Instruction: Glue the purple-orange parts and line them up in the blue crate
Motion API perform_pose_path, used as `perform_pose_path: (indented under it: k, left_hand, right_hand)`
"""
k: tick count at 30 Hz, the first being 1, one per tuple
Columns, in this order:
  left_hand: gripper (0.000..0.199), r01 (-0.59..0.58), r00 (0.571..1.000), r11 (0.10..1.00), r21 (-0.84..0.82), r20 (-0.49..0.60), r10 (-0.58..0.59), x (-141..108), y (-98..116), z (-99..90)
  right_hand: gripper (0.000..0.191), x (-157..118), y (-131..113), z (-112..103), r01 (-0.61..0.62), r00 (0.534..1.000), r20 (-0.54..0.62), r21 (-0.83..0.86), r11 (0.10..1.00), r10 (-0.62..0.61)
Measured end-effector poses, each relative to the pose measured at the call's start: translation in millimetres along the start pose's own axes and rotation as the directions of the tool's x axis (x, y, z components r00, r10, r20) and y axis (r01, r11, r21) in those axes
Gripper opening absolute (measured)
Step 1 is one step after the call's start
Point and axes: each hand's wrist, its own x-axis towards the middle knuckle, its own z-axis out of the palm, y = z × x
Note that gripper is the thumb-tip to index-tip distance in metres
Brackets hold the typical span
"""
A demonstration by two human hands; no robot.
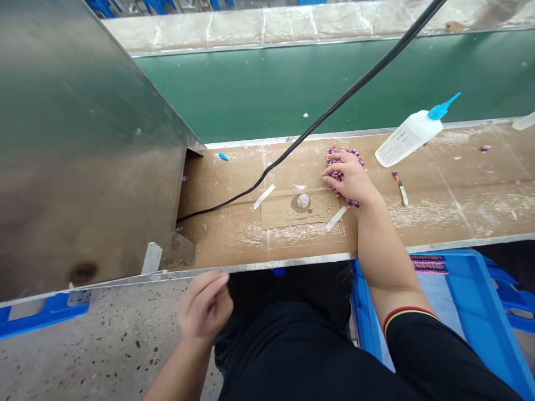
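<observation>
My right hand [349,179] reaches over a heap of small purple, orange and pink pieces [354,203], its fingers curved and apart, with pieces showing between them. My left hand [205,305] is held in front of the bench's near edge, slightly blurred. Its thumb and fingers are pressed together, and whatever may be between them is hidden. Left of the heap, a small round pale-pink item [303,201] sits on a wet spot of a cardboard piece [276,214]. White tape strips [264,196] lie at both ends of that cardboard.
A white bottle with a blue nozzle [407,139] leans at right, near a small white-handled tool [403,194]. A black cable [309,129] crosses above the bench. A metal box [125,156] stands left; a blue tray [480,301] sits below right. Behind runs a green belt [251,94].
</observation>
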Motion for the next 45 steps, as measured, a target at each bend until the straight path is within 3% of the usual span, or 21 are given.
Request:
perform_pose_path:
  k: [1,3,6,8,12,15,20,26,33,41,45]
  left_hand:
    - [0.026,-0.073,0.996,0.997,-0.015,0.051,0.074,5.5,2.7,15.2]
    - [0.032,-0.066,0.989,0.988,-0.139,0.119,0.083,23.8,5.5,46.5]
    - [0.029,-0.01,0.977,0.952,-0.306,0.201,0.075,58.8,-1.1,89.2]
    - [0.021,0.059,0.96,0.917,-0.394,0.274,0.056,77.8,-11.3,114.7]
    - [0.016,0.297,0.901,0.828,-0.476,0.427,-0.078,90.5,-34.9,159.0]
    - [0.018,0.347,0.902,0.793,-0.501,0.41,-0.136,82.3,-49.2,178.5]
    - [0.02,0.385,0.903,0.778,-0.497,0.379,-0.204,65.9,-58.5,181.4]
    - [0.019,0.395,0.906,0.761,-0.515,0.357,-0.229,65.2,-54.4,178.0]
    - [0.02,0.466,0.869,0.738,-0.488,0.41,-0.278,69.4,-53.3,172.2]
    - [0.02,0.488,0.862,0.708,-0.51,0.409,-0.299,69.7,-51.6,170.4]
    - [0.021,0.538,0.84,0.637,-0.552,0.415,-0.35,65.4,-50.0,172.0]
  right_hand:
    - [0.004,0.9,-5.5,-1.6,-0.005,0.999,-0.041,0.055,0.998,0.007]
    - [0.004,1.5,-17.8,-3.1,-0.057,0.996,-0.062,0.184,0.981,0.07]
    - [0.012,-0.1,-35.8,-2.3,-0.15,0.988,0.035,0.369,0.917,0.148]
    - [0.017,-1.9,-45.7,-3.0,-0.173,0.984,0.115,0.426,0.888,0.137]
    - [0.015,-4.0,-60.9,-11.0,-0.13,0.973,0.227,0.347,0.929,0.051]
    - [0.018,-4.8,-69.2,-16.9,-0.02,0.961,0.271,0.28,0.96,-0.06]
    - [0.018,-6.1,-79.2,-19.0,0.076,0.949,0.283,0.217,0.973,-0.137]
    - [0.016,-9.4,-83.6,-16.9,0.153,0.941,0.284,0.121,0.981,-0.181]
    - [0.014,-13.1,-81.9,-9.8,0.238,0.94,0.241,0.042,0.97,-0.241]
    - [0.011,-15.9,-79.5,-1.4,0.3,0.929,0.229,-0.003,0.954,-0.292]
    - [0.01,-17.1,-80.9,1.2,0.333,0.918,0.23,-0.003,0.943,-0.323]
